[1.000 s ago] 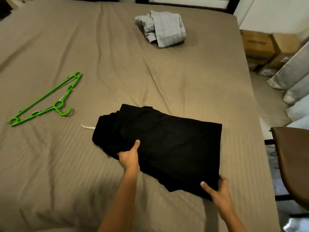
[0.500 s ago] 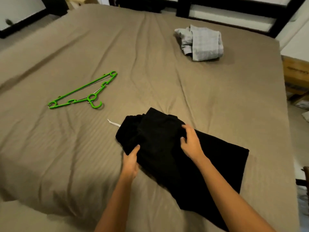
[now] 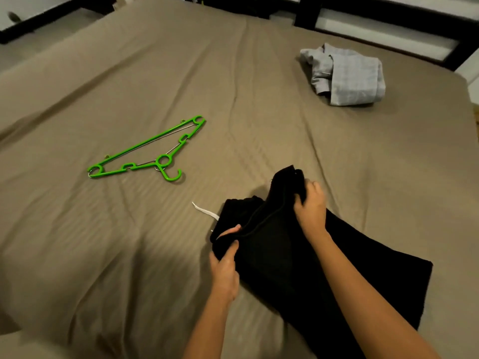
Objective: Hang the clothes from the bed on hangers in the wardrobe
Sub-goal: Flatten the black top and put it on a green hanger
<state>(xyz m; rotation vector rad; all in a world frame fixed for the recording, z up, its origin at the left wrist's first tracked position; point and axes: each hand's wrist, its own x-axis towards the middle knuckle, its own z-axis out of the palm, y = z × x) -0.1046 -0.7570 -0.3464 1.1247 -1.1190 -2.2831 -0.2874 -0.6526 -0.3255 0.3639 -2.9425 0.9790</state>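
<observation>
on the left of the bed (image 3: 108,81) the green hanger (image 3: 145,145) lies flat. right of it, the left hand (image 3: 225,265) pinches the near end of the black garment (image 3: 298,270) at its waist edge. the cloth looks soft, limp and light, so the waistband seems the surest hold. its long axis runs from the raised waist down-right along the bed. the right hand (image 3: 311,206) grips the far waist end, fingers curled. a folded grey garment (image 3: 350,79) lies beyond.
</observation>
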